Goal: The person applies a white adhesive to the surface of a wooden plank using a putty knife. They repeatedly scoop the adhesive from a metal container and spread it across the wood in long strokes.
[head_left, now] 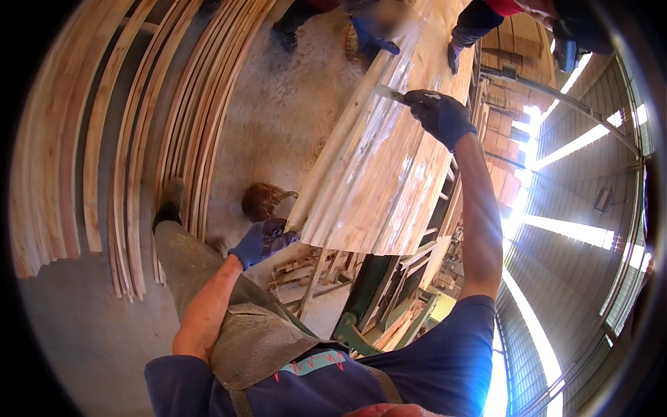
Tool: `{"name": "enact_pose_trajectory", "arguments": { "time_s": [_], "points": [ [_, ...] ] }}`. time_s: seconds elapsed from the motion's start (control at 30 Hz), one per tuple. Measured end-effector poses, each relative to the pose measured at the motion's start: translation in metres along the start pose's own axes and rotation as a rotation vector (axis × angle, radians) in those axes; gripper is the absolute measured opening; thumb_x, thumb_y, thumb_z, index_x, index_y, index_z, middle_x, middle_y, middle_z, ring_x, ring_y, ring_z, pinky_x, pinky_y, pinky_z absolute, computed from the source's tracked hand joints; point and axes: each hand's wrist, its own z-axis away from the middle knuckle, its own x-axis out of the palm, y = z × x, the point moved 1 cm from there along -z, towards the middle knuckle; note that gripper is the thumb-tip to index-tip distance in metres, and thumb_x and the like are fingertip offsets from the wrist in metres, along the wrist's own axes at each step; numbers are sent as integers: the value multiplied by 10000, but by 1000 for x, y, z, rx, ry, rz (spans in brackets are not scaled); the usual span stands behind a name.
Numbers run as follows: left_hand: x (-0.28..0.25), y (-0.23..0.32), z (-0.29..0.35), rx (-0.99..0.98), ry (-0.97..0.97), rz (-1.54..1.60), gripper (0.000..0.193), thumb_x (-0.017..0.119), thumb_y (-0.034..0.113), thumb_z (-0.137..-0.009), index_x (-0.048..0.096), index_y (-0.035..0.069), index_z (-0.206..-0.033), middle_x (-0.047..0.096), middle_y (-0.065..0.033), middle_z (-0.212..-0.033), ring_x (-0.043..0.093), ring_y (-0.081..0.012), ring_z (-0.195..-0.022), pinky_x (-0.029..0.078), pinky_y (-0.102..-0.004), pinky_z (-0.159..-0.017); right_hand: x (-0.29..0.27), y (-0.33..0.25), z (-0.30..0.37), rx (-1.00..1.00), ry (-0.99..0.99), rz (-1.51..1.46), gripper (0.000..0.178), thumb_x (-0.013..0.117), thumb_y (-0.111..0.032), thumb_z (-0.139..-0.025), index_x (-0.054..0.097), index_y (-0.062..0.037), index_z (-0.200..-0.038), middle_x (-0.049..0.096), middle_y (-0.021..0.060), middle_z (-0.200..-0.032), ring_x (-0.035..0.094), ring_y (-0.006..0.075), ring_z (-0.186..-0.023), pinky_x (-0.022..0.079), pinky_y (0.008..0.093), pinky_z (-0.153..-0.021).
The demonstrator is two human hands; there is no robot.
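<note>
My right hand (439, 117), in a dark glove, is closed around the handle of a flat brush (387, 92) with a pale, whitish end. The brush is over a row of long wooden boards (375, 187) lying side by side, streaked with wet white glue-like stuff. At the near left corner, my gloved left hand (262, 243) is closed at the end of the outermost board (323, 174). Its fingers are partly hidden there. A brown, stained bucket (264, 200) stands just beyond that hand, below the boards' edge.
Long wooden strips (194, 104) lie in rows on the left. Two co-workers are at the far end, one with a gloved hand (375, 38) at the boards' left edge, another hand (453, 59) on the right. Green machine frame (365, 299) and offcuts (295, 267) sit below.
</note>
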Motion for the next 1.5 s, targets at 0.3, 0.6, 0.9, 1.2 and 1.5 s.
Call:
{"name": "enact_pose_trajectory", "arguments": {
  "time_s": [0.3, 0.6, 0.9, 1.2, 1.5],
  "points": [
    [-5, 2, 3, 25, 22, -63, 281, 703, 216, -907, 658, 15, -1099, 663, -8, -921, 568, -77, -850, 479, -247, -760, -20, -106, -4, -108, -438, 524, 247, 553, -262, -892, 665, -54, -964, 697, 145, -836, 697, 325, -772, 552, 416, -699],
    [-4, 15, 4, -2, 43, -142, 273, 711, 215, -898, 657, 20, -1081, 643, -2, -881, 532, -81, -802, 464, -261, -728, 5, -116, 45, -227, -394, 480, 281, 495, -229, -914, 704, -89, -1037, 696, 176, -918, 714, 303, -822, 559, 464, -640],
    [1, 4, 1, -26, 39, 42, 250, 705, 190, -909, 670, 6, -1075, 679, -30, -902, 583, -81, -838, 489, -252, -757, 9, 14, 4, 237, 11, -328, 243, 580, -249, -943, 706, -171, -1136, 709, 96, -831, 688, 184, -738, 534, 321, -617],
    [3, 9, 0, -59, 0, 15, 258, 712, 177, -903, 668, 25, -1106, 677, 4, -935, 580, -55, -854, 489, -235, -766, 80, 4, 33, -45, 134, -130, 261, 472, -269, -954, 682, -145, -1046, 707, 121, -934, 680, 327, -765, 558, 433, -676],
    [0, 10, 2, -85, 2, 2, 285, 715, 202, -901, 676, 26, -1122, 689, -15, -974, 605, -76, -893, 497, -247, -799, 59, -107, 134, 126, -137, -194, 301, 440, -315, -956, 631, -211, -1164, 706, 124, -926, 683, 334, -818, 548, 456, -736]
  ]
}}
